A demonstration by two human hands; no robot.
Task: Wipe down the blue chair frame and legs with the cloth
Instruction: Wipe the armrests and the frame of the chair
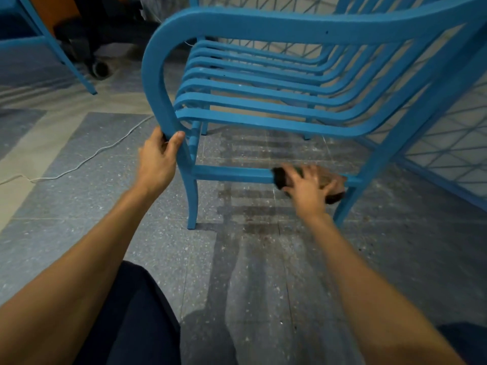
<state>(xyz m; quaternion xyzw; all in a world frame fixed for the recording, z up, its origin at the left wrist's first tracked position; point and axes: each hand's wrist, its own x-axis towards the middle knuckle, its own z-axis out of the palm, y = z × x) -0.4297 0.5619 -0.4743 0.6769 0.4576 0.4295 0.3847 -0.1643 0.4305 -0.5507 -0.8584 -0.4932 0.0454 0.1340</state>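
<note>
cloth (332, 186) under right hand (308, 187)

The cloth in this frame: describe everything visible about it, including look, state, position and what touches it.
The cloth is a dark, brownish rag, bunched and wrapped around the lower side rail of the blue chair, near the rear leg. The right hand presses over it, covering most of it; a dark end shows on the left of the hand, and brown folds stick out at the right. It is motion-blurred, so weave and exact colour are unclear. The left hand grips the front leg, apart from it.
</note>
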